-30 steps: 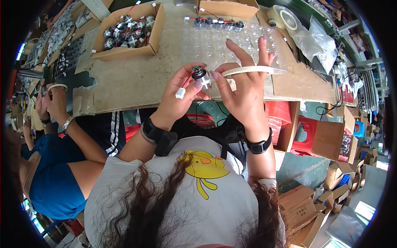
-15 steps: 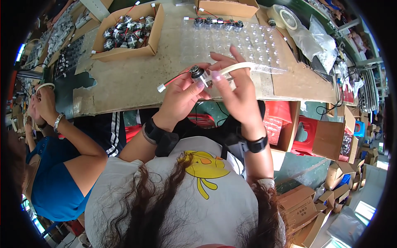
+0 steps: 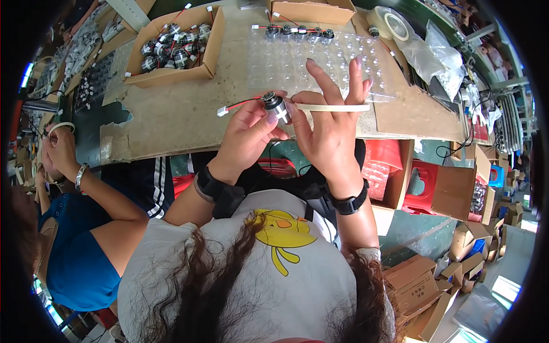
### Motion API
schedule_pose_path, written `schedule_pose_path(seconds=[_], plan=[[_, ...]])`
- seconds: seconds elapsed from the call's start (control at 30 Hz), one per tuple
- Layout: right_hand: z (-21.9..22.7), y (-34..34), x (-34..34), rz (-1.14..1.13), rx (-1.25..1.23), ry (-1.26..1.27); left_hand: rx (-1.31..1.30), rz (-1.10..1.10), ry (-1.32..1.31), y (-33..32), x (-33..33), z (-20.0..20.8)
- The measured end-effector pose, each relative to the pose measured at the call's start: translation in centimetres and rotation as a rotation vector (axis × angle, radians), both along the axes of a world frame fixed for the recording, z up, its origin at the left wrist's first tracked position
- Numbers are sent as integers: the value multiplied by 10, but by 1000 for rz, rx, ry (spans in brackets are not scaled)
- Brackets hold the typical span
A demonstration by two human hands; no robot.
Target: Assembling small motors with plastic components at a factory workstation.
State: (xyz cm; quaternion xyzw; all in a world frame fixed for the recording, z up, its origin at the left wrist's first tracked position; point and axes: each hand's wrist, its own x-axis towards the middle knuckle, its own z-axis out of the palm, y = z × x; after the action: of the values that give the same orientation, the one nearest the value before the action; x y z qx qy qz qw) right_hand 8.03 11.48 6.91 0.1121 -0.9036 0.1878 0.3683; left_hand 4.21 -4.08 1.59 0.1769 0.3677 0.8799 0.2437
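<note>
Over the near edge of the workbench, my left hand (image 3: 245, 137) is closed around a small motor-like cylinder (image 3: 275, 107) with a black top and a silver and clear body. From it a red and black wire runs left to a white connector (image 3: 222, 112). Close beside it, my right hand (image 3: 329, 143) pinches one end of a narrow cream strip (image 3: 343, 108) between thumb and index finger. Its other fingers are spread upward. The strip stretches to the right across those fingers, its pinched end right by the cylinder; whether they touch cannot be made out.
A cardboard box (image 3: 214, 60) of similar wired cylinders stands at the back left. Behind my hands lies a clear blister tray (image 3: 343, 63) with several cylinders in its far row. Tape rolls (image 3: 396, 27) and plastic bags are at the right. A co-worker's hand (image 3: 63, 151) is at the left.
The strip has gone from curving up and right to lying nearly level. My right hand has turned, its free fingers now raised and spread. The left hand keeps the cylinder almost in place.
</note>
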Motion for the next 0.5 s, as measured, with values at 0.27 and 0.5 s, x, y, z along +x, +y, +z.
schedule_pose_path(seconds=[0.27,0.5], plan=[[-9,8,2,173,-215,-124,-45,24,10,1,-2,-2],[7,14,1,154,-131,-69,-68,58,57,-4,-4,-1]])
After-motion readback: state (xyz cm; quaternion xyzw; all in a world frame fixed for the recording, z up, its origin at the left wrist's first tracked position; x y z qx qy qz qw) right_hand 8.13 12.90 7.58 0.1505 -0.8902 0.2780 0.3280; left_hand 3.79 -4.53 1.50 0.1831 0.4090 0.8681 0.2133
